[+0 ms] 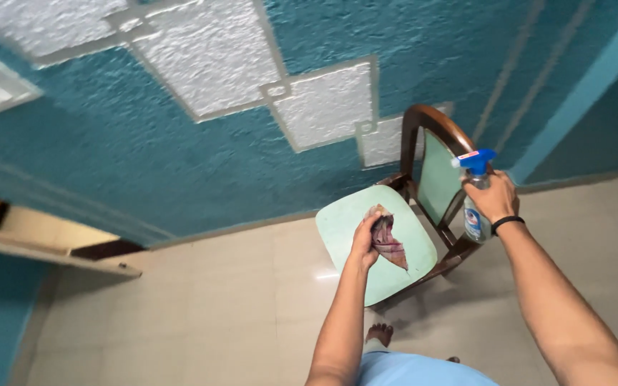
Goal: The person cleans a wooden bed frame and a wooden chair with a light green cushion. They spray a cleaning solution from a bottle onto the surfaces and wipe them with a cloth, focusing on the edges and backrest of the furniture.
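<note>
Your right hand (493, 196) is gripping a clear spray bottle (474, 214), contents unclear, beside the chair (366, 232). Your left hand (365, 239) is clutching a cloth (388, 239) over its green seat, near the teal wall (180, 171) on the tiled floor (216, 307).

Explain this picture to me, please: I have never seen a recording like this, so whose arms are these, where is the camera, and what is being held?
There is no machine here. The single picture comes from a camera worn on a person's head, looking down, so the two bare arms reaching forward are that person's own. The left hand grips a crumpled striped cloth above the pale green seat of a wooden chair. The right hand, with a black band on the wrist, holds a clear spray bottle with a blue trigger head near the chair's backrest. The chair stands on a beige tiled floor by a textured teal wall. A bare foot shows below.
</note>
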